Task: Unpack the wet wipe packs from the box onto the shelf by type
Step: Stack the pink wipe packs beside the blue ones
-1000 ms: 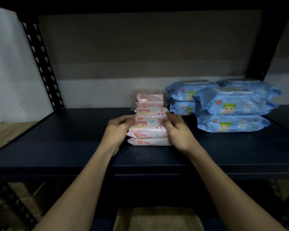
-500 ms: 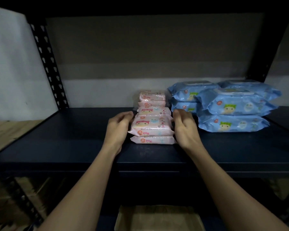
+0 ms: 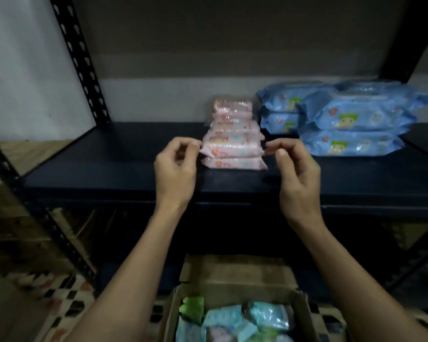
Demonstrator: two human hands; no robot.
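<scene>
A stack of small pink wet wipe packs [image 3: 232, 146] stands in the middle of the dark shelf [image 3: 109, 164], with more pink packs behind it. To its right lie stacked large blue wet wipe packs [image 3: 351, 129]. My left hand [image 3: 176, 169] hovers just left of the pink stack and my right hand [image 3: 294, 169] just right of it. Both are loosely curled, hold nothing, and sit a little in front of the stack. Below, an open cardboard box [image 3: 232, 272] holds several green and light blue packs [image 3: 235, 322].
A black perforated upright [image 3: 82, 60] frames the shelf on the left, another dark post [image 3: 400, 45] on the right. A patterned floor mat [image 3: 59, 292] lies beside the box. The shelf's left half [image 3: 134, 141] is bare.
Both hands have let go of the pink stack and drawn back toward me. The view has tilted down, so the open box below the shelf now shows.
</scene>
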